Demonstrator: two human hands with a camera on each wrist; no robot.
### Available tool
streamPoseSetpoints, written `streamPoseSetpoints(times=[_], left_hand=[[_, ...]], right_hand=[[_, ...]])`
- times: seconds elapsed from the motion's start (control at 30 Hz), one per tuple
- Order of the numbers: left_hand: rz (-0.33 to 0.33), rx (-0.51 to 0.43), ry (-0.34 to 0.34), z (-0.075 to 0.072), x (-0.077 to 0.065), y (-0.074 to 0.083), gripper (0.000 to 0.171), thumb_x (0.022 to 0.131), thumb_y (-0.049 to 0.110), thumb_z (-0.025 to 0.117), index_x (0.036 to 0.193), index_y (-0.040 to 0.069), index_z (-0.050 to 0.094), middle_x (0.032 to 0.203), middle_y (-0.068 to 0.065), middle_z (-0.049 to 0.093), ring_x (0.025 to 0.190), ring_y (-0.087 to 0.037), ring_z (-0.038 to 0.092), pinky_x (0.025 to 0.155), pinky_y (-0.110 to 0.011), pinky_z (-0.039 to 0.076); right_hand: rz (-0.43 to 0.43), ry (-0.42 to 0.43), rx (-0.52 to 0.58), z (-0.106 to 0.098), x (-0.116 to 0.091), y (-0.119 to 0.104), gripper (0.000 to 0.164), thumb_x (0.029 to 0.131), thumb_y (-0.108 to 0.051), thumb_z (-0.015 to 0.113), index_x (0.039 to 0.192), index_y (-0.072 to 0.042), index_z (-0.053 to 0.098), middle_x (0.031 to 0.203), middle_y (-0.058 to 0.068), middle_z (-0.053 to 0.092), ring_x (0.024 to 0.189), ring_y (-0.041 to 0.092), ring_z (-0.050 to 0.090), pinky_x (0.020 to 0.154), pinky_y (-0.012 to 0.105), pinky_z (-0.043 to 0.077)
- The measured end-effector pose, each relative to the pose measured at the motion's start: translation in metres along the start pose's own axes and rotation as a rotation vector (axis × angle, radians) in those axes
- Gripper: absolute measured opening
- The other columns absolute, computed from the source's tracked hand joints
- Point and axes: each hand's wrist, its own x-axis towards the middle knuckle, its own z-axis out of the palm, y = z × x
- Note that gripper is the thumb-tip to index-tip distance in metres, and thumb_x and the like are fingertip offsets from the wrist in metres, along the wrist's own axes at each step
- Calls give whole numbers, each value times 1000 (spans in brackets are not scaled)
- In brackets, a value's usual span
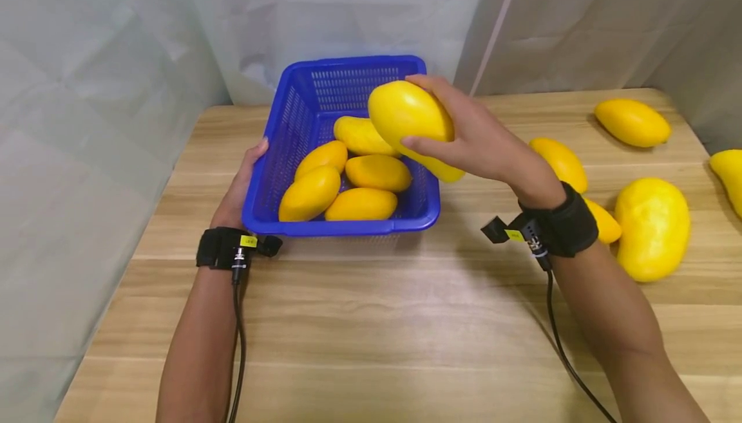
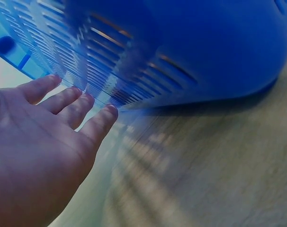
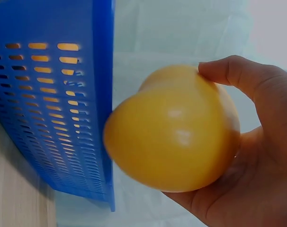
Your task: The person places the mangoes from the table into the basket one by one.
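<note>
I see the right hand (image 1: 476,134) gripping a large yellow mango (image 1: 408,112); beside it, a blue basket (image 1: 342,228), which the left hand (image 2: 44,137), fingers nearly straight, seemingly touches.

Yellow wrist labels (image 1: 248,241), print illegible

The wood-grain table (image 1: 348,320) bears a blue basket (image 1: 342,227) and yellow mangoes (image 1: 652,230).

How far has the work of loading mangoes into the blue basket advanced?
Seemingly about halfway. Done: five mangoes can be seen inside the basket. In hand: the right hand holds a large mango near the basket's right rim, not yet released. Left: five more mangoes show further right, some partly hidden or cut off by the picture's edge.
</note>
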Motion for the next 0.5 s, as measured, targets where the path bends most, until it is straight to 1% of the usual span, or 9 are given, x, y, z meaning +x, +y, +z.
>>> streamPoseSetpoints(times=[0.13,0.3,0.37,0.5], left_hand=[[5,6,3,0,-1,0,66,108,51,35,161,14,21,125,-7,51,101,-16,59,85,-28,51],[7,-40,-7,0,-1,0,67,108,50,37,160,12,21,122,-7,53,99,-16,60,83,-29,52],[9,-56,-11,0,0,0,67,108,49,37,160,11,20,121,-8,54,98,-17,61,82,-29,52],[10,-36,-9,-1,-1,0,66,108,50,36,160,12,20,122,-7,53,99,-16,60,83,-29,52]], right_hand=[[-29,20,6,6,3,-1,74,94,-34,72,156,-18,34,144,9,51,105,26,55,87,47,49],[-74,33,20,15,5,-5,74,93,-32,74,154,-14,37,148,8,49,106,24,56,87,45,50],[-84,32,44,19,5,-8,73,93,-32,74,154,-15,38,149,6,48,108,24,56,88,44,50],[-92,34,125,29,7,-11,69,95,-31,71,154,-18,37,148,3,48,108,22,56,87,43,51]])
